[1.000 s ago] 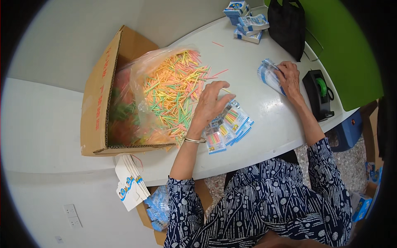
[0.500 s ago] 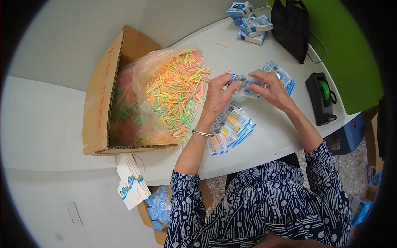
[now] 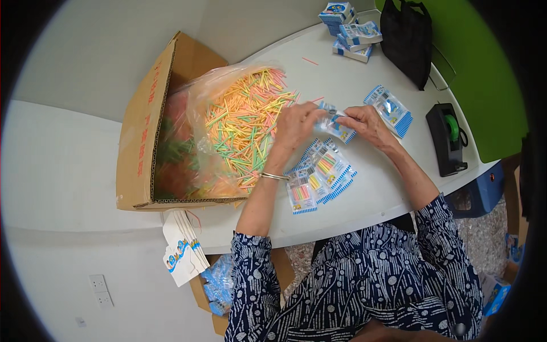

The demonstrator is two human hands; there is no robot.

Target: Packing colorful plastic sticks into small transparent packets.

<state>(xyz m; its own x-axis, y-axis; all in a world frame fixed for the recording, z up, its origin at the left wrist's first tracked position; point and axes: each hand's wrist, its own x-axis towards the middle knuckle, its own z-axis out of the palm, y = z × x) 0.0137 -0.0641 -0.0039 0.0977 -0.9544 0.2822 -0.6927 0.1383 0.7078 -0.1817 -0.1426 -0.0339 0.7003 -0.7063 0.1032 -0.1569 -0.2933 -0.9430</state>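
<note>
My left hand [image 3: 297, 124] and my right hand [image 3: 367, 124] together hold a small blue-and-white striped packet [image 3: 337, 126] above the white table [image 3: 376, 188]. Just left of my left hand a clear plastic bag spills a heap of thin coloured sticks [image 3: 245, 125] out of a tipped cardboard box [image 3: 142, 131]. Filled packets of sticks [image 3: 319, 176] lie fanned on the table below my hands. A pile of empty striped packets [image 3: 390, 109] lies to the right of my right hand.
A black tape dispenser with green tape [image 3: 450, 137] stands at the right edge. A black bag [image 3: 407, 40] and small blue-and-white boxes [image 3: 350, 28] sit at the far end. Folded white cartons [image 3: 182, 253] hang off the near edge, over a box of blue packets [image 3: 219, 282].
My right hand took a packet from the pile at right and brought it to the middle. My left hand lifted off the filled packets to meet it; both now hold it.
</note>
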